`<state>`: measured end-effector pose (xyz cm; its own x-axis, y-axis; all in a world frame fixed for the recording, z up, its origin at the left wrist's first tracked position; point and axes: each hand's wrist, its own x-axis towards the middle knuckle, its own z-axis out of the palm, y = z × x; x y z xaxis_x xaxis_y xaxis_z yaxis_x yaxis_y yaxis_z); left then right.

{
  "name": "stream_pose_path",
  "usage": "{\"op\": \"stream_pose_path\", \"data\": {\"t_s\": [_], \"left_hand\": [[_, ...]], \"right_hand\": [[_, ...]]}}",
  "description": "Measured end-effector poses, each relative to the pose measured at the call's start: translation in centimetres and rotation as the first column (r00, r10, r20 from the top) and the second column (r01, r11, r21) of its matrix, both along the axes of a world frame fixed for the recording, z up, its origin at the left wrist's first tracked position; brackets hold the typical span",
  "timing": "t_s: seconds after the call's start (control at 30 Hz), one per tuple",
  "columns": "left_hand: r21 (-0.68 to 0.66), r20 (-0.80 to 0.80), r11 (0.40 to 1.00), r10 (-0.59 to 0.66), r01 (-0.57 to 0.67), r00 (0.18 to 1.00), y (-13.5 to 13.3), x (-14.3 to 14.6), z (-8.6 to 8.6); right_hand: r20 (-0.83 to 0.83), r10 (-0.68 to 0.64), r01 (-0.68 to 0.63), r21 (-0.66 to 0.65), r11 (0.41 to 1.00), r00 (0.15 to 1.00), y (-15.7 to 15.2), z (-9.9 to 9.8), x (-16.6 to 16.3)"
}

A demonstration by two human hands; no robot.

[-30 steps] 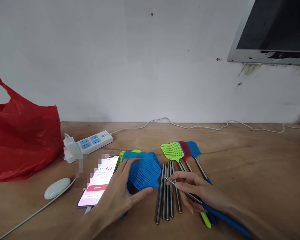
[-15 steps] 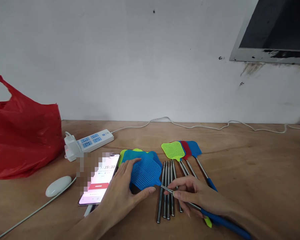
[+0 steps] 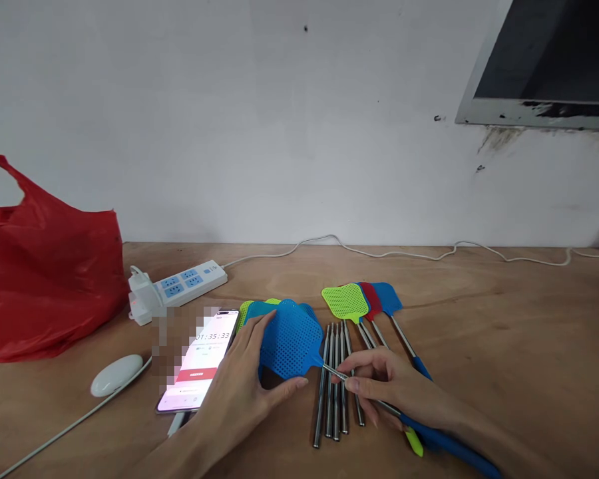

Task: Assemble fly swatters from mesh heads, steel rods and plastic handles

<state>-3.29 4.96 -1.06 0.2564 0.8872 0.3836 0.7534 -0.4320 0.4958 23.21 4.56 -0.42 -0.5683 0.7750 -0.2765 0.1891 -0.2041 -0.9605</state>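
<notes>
My left hand (image 3: 244, 392) grips a blue fly swatter head (image 3: 290, 339), fingers on its left edge and thumb under its near edge, lifting it off a pile of blue and green heads. My right hand (image 3: 394, 386) pinches a thin metal rod with a blue handle (image 3: 446, 446). The rod's tip meets the socket of the blue head. Several loose metal rods (image 3: 332, 382) lie side by side between my hands. Behind them lie three assembled swatters (image 3: 362, 301), green, red and blue.
A lit phone (image 3: 199, 362) lies left of my left hand, on the wooden table (image 3: 504, 319). A white mouse (image 3: 116, 374), a power strip (image 3: 177, 286) and a red plastic bag (image 3: 44, 266) sit further left. A white cable (image 3: 404, 253) runs along the wall.
My right hand moved the rod's tip left to the blue head's socket. My left hand tilted the blue head up off the pile.
</notes>
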Motion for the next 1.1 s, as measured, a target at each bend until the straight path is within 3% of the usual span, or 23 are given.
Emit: {"op": "stream_pose_path", "data": {"t_s": [0.3,0.47,0.63,0.83,1.1], "left_hand": [[-0.022,0.062,1.000,-0.014,0.015,0.998,-0.23,0.11,0.34],[-0.054,0.257,0.998,-0.013,0.028,0.966,-0.18,-0.01,0.72],[-0.191,0.460,0.980,0.038,0.057,0.887,0.36,-0.23,0.32],[-0.286,0.504,0.953,0.060,0.101,0.862,0.24,-0.24,0.35],[-0.309,0.572,0.936,0.043,0.167,0.819,0.43,-0.38,0.32]], "right_hand": [[0.003,-0.015,0.015,0.011,1.000,1.000,-0.15,0.06,-0.05],[0.016,-0.030,0.030,0.008,1.000,0.999,-0.22,-0.06,-0.18],[0.018,-0.087,0.086,0.036,0.996,0.996,-0.06,-0.27,-0.22],[0.012,-0.075,0.074,0.059,0.996,0.997,0.03,-0.14,-0.11],[-0.002,-0.067,0.067,0.070,0.995,0.998,-0.17,-0.74,-0.09]]}}
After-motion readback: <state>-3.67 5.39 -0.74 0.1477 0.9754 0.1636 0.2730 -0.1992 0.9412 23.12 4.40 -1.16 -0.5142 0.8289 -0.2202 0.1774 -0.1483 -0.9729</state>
